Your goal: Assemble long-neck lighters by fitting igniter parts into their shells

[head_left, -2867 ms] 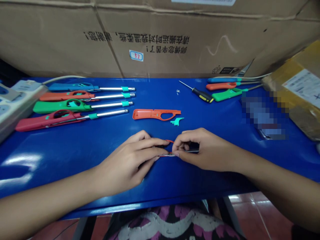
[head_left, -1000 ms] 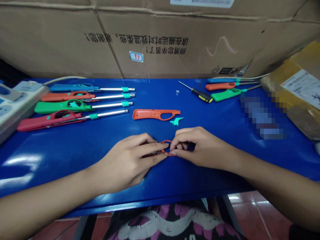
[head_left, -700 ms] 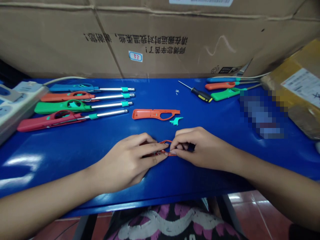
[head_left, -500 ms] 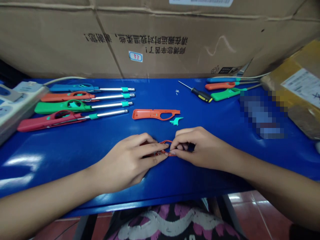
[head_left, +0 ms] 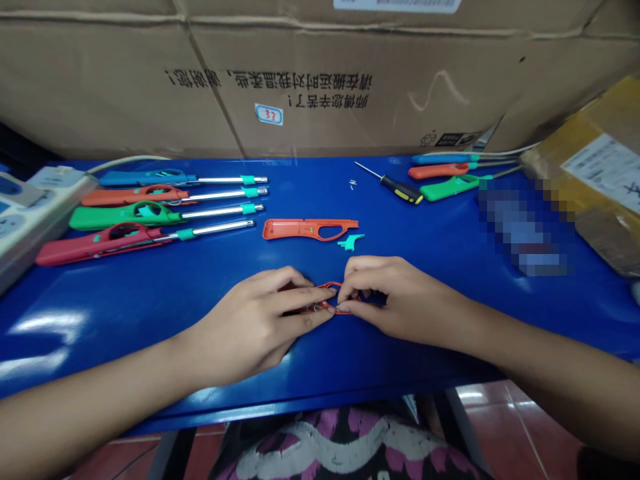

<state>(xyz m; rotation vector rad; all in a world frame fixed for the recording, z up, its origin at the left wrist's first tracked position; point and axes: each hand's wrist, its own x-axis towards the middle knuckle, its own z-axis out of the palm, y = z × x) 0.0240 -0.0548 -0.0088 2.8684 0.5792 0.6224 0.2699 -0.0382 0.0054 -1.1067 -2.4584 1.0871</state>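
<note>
My left hand (head_left: 265,319) lies over an orange lighter casing half (head_left: 327,287), gripping it near the table's front, with most of it hidden under the palm. Two of its fingers reach along the casing to the trigger opening. At the casing's right end, the thumb and index finger of my right hand (head_left: 380,287) are pinched together; whatever is between them is hidden. Some thin metal wire shows by the left fingertips. Just beyond the hands are a second orange casing half (head_left: 295,229) and a small teal trigger (head_left: 351,242).
Several gas lighters (head_left: 135,213) lie at the left beside a white power strip (head_left: 55,190). A screwdriver (head_left: 400,189) and small screws (head_left: 353,184) lie farther back. More lighters (head_left: 450,189) and a taped package (head_left: 600,147) are at right. A cardboard box (head_left: 310,127) stands behind.
My right hand's fingers have shifted very slightly at the casing's end. My left hand keeps its place on the casing, and the view has moved a little.
</note>
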